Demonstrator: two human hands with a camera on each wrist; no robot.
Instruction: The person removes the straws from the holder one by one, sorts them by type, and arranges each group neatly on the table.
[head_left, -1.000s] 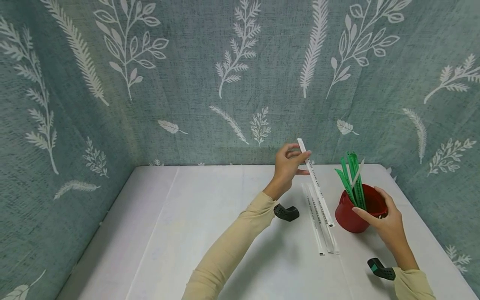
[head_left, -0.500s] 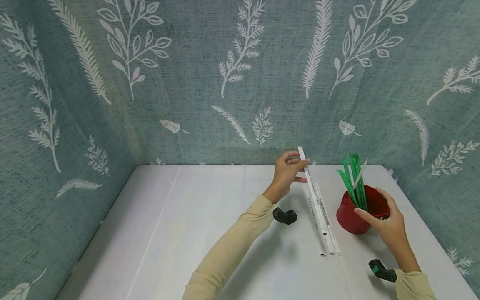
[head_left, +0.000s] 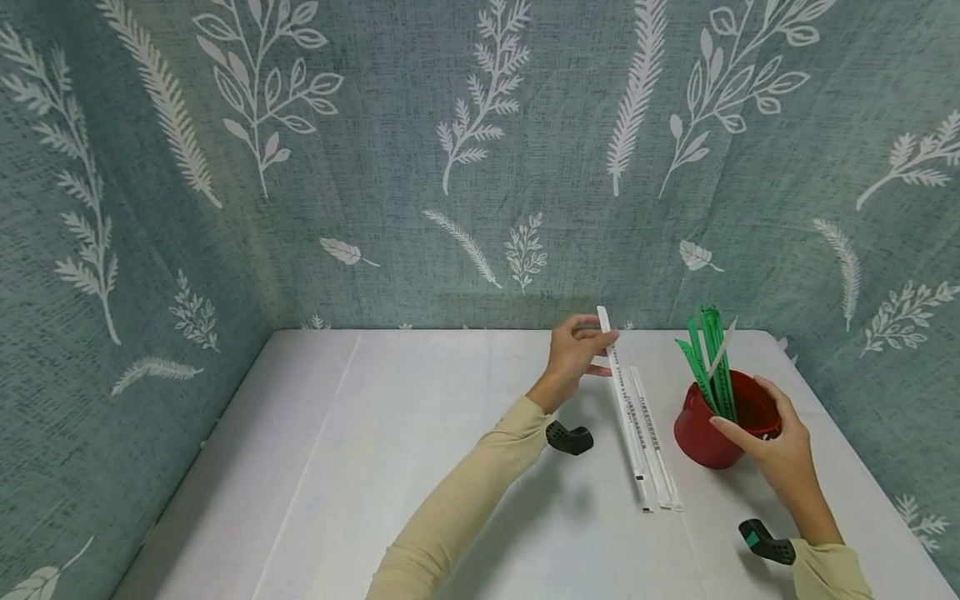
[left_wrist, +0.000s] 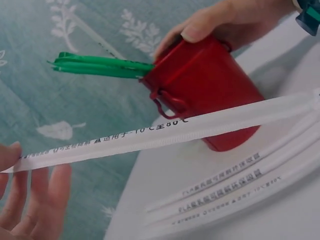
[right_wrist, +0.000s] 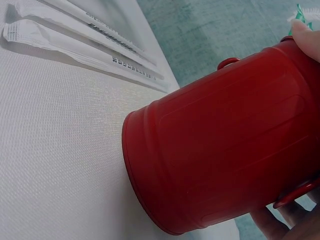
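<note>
In the head view my left hand [head_left: 568, 358] pinches the far end of a white paper-wrapped straw [head_left: 619, 379] between thumb and fingers. Its near end reaches down over more wrapped straws [head_left: 654, 442] lying on the table. The left wrist view shows printed lettering along the held straw [left_wrist: 150, 139]. To the right, my right hand [head_left: 787, 454] grips the rim of a red metal bucket [head_left: 701, 437], thumb on one side and fingers on the other. Several green-wrapped straws [head_left: 722, 375] and a thin white stick [head_left: 723, 346] lean in the bucket. Small looped handles [left_wrist: 167, 102] sit on its side.
A white cloth covers the table [head_left: 390, 467]. Patterned teal fabric [head_left: 390, 167] rises behind the table and at both sides. Black wrist devices [head_left: 570, 437] show at both wrists, over light sleeves.
My left hand has lowered the held straw, its near end swinging left and down onto the lying straws. The right hand keeps its grip on the bucket.
</note>
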